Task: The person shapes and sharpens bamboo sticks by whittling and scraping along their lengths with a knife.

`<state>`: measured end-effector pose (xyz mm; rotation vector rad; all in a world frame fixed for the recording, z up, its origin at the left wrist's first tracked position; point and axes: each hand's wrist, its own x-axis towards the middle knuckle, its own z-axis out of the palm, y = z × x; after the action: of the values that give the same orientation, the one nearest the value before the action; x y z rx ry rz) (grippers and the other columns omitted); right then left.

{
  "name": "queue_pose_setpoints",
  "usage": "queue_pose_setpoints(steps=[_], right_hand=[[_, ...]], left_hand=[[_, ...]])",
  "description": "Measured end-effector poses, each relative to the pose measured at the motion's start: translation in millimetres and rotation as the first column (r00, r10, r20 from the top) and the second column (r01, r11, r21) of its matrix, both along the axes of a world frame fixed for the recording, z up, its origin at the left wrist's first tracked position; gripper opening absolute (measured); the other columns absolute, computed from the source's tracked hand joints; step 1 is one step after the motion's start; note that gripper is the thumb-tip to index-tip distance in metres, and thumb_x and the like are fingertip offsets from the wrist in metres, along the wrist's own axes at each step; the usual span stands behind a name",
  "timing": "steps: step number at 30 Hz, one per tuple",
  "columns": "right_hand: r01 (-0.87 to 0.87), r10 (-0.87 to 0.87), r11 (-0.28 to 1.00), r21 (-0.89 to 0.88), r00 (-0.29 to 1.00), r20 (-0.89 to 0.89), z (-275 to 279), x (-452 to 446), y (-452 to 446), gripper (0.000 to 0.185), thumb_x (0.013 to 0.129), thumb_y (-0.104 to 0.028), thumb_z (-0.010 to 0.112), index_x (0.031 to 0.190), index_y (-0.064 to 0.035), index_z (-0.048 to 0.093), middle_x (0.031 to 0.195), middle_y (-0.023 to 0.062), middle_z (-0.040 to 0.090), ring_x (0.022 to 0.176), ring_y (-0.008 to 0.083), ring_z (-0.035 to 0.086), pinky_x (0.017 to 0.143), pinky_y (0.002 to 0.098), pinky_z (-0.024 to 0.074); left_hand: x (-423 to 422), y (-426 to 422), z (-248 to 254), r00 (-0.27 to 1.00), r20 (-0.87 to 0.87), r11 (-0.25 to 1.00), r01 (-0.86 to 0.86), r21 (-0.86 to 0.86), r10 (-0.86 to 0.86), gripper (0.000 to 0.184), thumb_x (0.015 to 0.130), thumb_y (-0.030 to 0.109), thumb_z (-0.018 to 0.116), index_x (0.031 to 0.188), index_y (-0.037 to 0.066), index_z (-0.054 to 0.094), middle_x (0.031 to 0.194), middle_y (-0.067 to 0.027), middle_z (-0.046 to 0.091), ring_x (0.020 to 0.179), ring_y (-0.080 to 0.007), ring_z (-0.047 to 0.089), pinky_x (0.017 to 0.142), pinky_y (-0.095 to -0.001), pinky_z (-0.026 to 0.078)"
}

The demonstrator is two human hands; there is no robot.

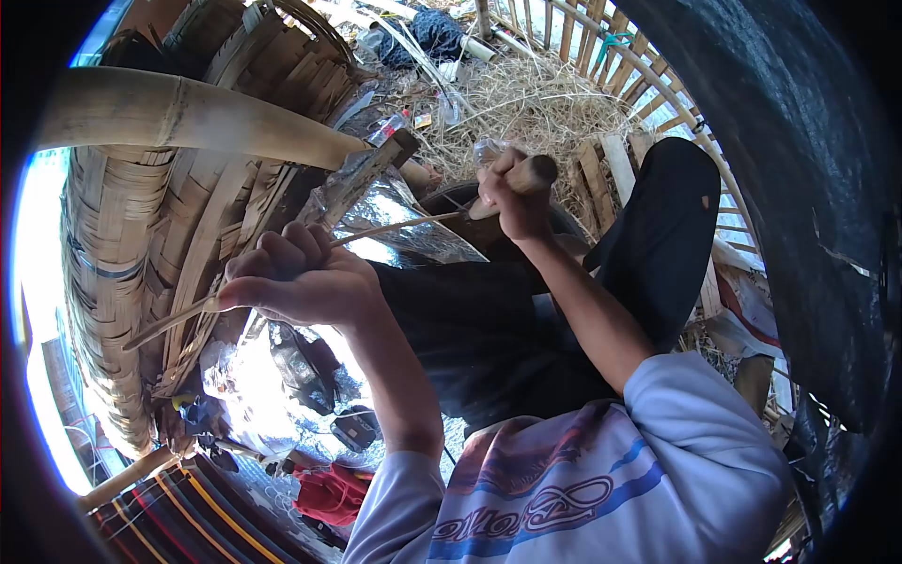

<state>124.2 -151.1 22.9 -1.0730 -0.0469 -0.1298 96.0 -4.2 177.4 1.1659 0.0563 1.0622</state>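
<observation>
My left hand point(301, 275) is closed around a thin bamboo strip point(399, 227). One end of the strip sticks out past the thumb at the lower left, and the rest runs up toward my right hand point(515, 193). That hand is wrapped round the thick, round-ended wooden handle of a tool point(538, 173). The strip meets the front of this handle; whether the two touch, and what shape the tool's working end has, I cannot make out. Both hands are above my dark trousers point(460, 310), near a bent knee.
A thick bamboo pole point(188, 113) crosses the upper left, beside large woven bamboo baskets point(113, 216). Dry straw point(526, 103) and litter lie ahead, near a slatted bamboo fence point(648, 80). Dark sheeting point(789, 141) hangs on the right. A red cloth point(331, 495) lies lower left.
</observation>
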Motion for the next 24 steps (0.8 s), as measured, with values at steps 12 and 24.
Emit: queue_pose_setpoints(steps=[12,24], right_hand=[[0.038,-0.033,0.996,-0.077,0.997,0.067,-42.6,-0.6,-10.5,0.019,0.080,0.000,0.056,0.066,-0.0047,0.044,0.057,0.0022,0.047,0.051,0.0079,0.047,0.048,0.0240,0.0380],[0.110,-0.121,0.930,-0.352,0.993,-0.009,-74.5,8.2,-11.3,0.018,0.079,-0.004,0.061,0.068,-0.0052,0.047,0.054,-0.0001,0.048,0.051,0.0089,0.048,0.051,0.0251,0.0401]], left_hand=[[6.1,8.0,-2.5,0.996,-0.039,0.997,-0.078,-0.006,0.077,0.054,0.089,0.062,0.034,0.064,0.018,0.018,0.050,0.0070,0.009,0.044,-0.0051,0.007,0.040,-0.0245,0.007],[8.2,-1.9,2.9,0.998,-0.022,0.998,-0.064,0.017,0.064,0.055,0.088,0.063,0.037,0.064,0.018,0.017,0.050,0.0067,0.009,0.045,-0.0051,0.008,0.041,-0.0239,0.009]])
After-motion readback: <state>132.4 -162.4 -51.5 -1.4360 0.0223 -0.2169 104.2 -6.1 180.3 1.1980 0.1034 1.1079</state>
